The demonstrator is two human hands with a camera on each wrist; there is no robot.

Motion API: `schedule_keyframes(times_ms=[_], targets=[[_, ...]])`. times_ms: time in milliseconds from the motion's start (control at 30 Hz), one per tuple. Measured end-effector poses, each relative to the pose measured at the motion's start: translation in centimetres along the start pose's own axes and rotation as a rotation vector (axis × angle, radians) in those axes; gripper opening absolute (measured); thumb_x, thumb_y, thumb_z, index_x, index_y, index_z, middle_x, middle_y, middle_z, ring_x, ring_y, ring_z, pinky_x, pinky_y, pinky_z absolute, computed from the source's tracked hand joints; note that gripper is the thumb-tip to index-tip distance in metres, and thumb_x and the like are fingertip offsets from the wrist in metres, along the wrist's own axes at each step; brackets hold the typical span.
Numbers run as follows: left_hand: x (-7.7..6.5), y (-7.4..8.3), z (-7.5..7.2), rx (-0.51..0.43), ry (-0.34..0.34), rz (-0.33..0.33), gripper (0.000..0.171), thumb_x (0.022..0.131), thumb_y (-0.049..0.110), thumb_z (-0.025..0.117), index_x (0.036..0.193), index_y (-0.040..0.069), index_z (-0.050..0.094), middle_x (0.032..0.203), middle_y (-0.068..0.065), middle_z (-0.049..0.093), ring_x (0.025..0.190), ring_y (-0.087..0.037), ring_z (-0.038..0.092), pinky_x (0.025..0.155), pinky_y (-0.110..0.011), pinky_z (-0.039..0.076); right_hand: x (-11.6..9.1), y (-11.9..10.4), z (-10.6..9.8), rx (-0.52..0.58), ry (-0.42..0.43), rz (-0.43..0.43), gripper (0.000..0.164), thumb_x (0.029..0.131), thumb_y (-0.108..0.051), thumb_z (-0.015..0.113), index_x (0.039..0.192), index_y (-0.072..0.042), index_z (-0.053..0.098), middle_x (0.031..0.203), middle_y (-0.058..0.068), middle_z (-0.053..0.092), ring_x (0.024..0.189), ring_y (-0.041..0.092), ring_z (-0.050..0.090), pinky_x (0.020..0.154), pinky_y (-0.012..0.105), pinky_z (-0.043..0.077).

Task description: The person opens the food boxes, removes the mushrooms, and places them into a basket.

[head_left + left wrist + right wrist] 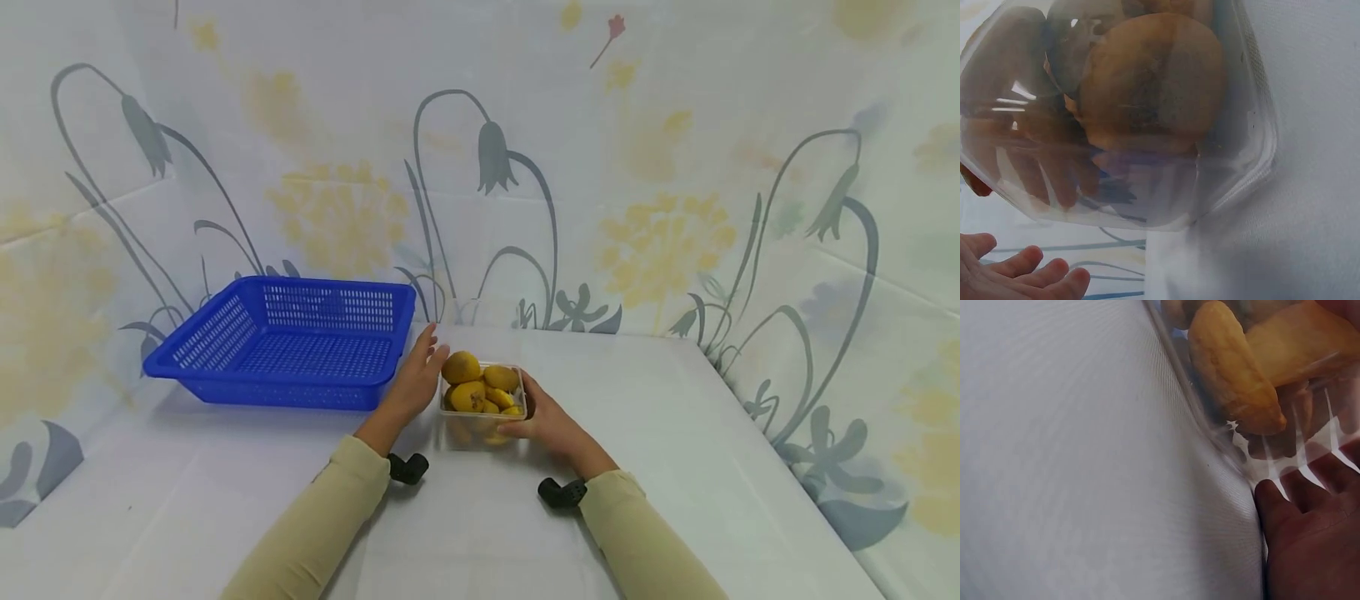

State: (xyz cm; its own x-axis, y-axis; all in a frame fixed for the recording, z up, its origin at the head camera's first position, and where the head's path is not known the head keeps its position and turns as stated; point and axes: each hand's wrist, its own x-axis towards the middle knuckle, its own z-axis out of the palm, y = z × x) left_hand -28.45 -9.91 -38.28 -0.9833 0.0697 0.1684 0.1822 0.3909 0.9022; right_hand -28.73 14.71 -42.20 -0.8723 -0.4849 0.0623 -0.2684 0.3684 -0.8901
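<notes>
A clear plastic box (483, 433) filled with yellow fruits (468, 397) sits on the white table. My right hand (551, 423) grips its right side, thumb across the front wall. In the right wrist view, the fingers (1275, 503) of that hand lie along the box wall, low by the tabletop. My left hand (414, 379) is held just left of the box with fingers extended. The left wrist view shows its fingertips (1054, 275) apart from the box, which has a large rounded fruit (1154, 84) behind its clear wall.
A blue perforated plastic basket (285, 393) stands left of the box, close to my left hand. Behind the table (637, 400) hangs a white cloth (360, 125) with flower prints, which also runs along the right edge.
</notes>
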Motion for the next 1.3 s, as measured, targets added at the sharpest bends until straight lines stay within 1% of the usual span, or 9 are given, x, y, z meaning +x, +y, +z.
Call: schedule_keyframes(times_ms=[133,233,367,467,600,733,900,1133,1300], targets=[[-0.3,0.6,-0.1,0.099,-0.002,0.036,0.062,0.102,0.046,0.034,0.157,0.023,0.013,0.159,-0.012,0.026,0.146,-0.034,0.026,0.118,-0.056,0.023,-0.7,-1.5,-0.1,-0.011,-0.013,0.017,0.103,0.078,-0.019,0.078,0.156,-0.013,0.011,0.159,0.01,0.026,0.144,0.028,0.03,0.121,0.05,0.018],[-0.5,0.9,-0.2,0.158,0.001,0.084,0.062,0.103,0.045,0.035,0.157,0.023,0.014,0.159,-0.012,0.026,0.146,-0.034,0.025,0.118,-0.057,0.021,-1.0,-2.2,-0.1,-0.006,-0.016,0.023,0.103,0.078,-0.017,0.078,0.156,-0.01,0.012,0.158,0.012,0.028,0.142,0.029,0.032,0.12,0.05,0.02],[-0.7,1.3,-0.6,0.225,-0.004,0.15,0.061,0.102,0.041,0.039,0.156,0.021,0.017,0.158,-0.013,0.028,0.146,-0.034,0.026,0.118,-0.058,0.021,-0.5,-1.0,0.0,0.01,-0.008,0.023,0.103,0.077,-0.017,0.079,0.156,-0.015,0.013,0.157,0.008,0.03,0.141,0.026,0.034,0.12,0.048,0.021],[-1.0,1.6,-0.8,0.279,-0.022,0.16,0.063,0.101,0.039,0.043,0.156,0.022,0.018,0.159,-0.011,0.027,0.147,-0.032,0.026,0.118,-0.056,0.023,-0.1,0.2,0.2,0.006,-0.002,0.011,0.103,0.077,-0.02,0.08,0.156,-0.018,0.014,0.156,0.006,0.032,0.14,0.026,0.037,0.119,0.049,0.024],[-1.2,1.8,-0.9,0.344,-0.041,0.18,0.064,0.1,0.039,0.047,0.155,0.021,0.021,0.159,-0.009,0.026,0.147,-0.031,0.025,0.118,-0.054,0.024,0.0,0.7,0.3,-0.017,0.008,0.006,0.104,0.076,-0.028,0.081,0.156,-0.02,0.015,0.156,0.003,0.033,0.14,0.024,0.037,0.119,0.05,0.024],[-1.2,2.0,-1.1,0.383,-0.051,0.212,0.063,0.099,0.037,0.049,0.154,0.02,0.025,0.158,-0.01,0.029,0.146,-0.032,0.029,0.117,-0.055,0.027,0.1,0.7,0.4,-0.023,0.015,0.027,0.107,0.075,-0.033,0.082,0.156,-0.023,0.015,0.157,0.0,0.031,0.143,0.023,0.032,0.12,0.05,0.021],[-1.4,2.6,-1.6,0.417,-0.078,0.254,0.061,0.098,0.034,0.053,0.152,0.019,0.03,0.155,-0.012,0.033,0.143,-0.033,0.033,0.115,-0.054,0.031,0.1,0.5,0.3,-0.027,0.018,0.051,0.107,0.074,-0.034,0.082,0.156,-0.026,0.014,0.158,-0.003,0.029,0.145,0.022,0.03,0.121,0.049,0.02],[-1.4,3.2,-2.0,0.466,-0.11,0.31,0.062,0.095,0.027,0.058,0.151,0.016,0.033,0.148,-0.014,0.044,0.136,-0.032,0.043,0.111,-0.052,0.038,0.0,0.4,0.1,-0.038,0.021,0.039,0.106,0.074,-0.035,0.082,0.156,-0.027,0.015,0.157,-0.002,0.03,0.144,0.024,0.033,0.12,0.049,0.022],[-1.4,3.4,-1.9,0.502,-0.131,0.341,0.059,0.094,0.026,0.06,0.148,0.014,0.039,0.146,-0.012,0.047,0.135,-0.031,0.045,0.11,-0.049,0.04,-0.1,0.4,0.0,-0.048,0.019,0.036,0.106,0.075,-0.038,0.081,0.156,-0.029,0.014,0.158,-0.002,0.029,0.145,0.024,0.031,0.12,0.05,0.02]])
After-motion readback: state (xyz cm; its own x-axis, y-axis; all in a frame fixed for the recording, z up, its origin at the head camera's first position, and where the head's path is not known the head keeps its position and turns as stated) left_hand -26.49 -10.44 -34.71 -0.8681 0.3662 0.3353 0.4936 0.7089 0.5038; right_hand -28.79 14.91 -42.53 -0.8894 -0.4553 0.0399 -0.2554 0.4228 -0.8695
